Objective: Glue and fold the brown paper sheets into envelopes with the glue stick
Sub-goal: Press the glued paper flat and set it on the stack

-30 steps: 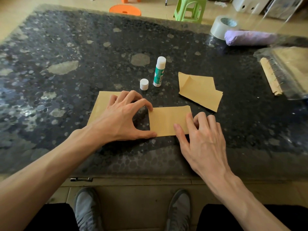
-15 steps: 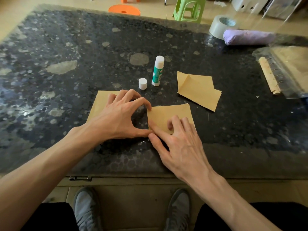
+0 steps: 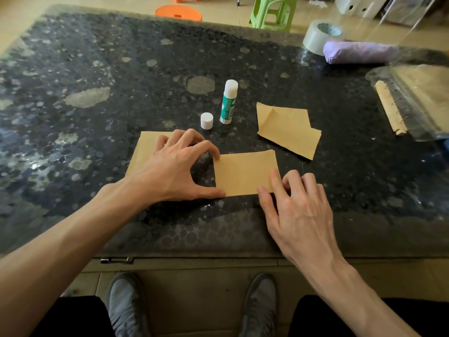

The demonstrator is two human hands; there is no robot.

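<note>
Two hands are pressing a folded brown sheet (image 3: 243, 173) flat near the table's (image 3: 97, 69) front edge, the left hand (image 3: 170, 171) and right hand (image 3: 298, 210) both spread-fingered, gripping nothing. Uneven pressure could be skewing the seam; the uncapped glue stick (image 3: 228, 103) behind may be drying. A plastic sleeve (image 3: 427, 127) is holding more paper.

Likely a home — green plastic stool (image 3: 272, 13) (orange stool (image 3: 178, 13) too) behind a speckled table (image 3: 97, 69).
</note>
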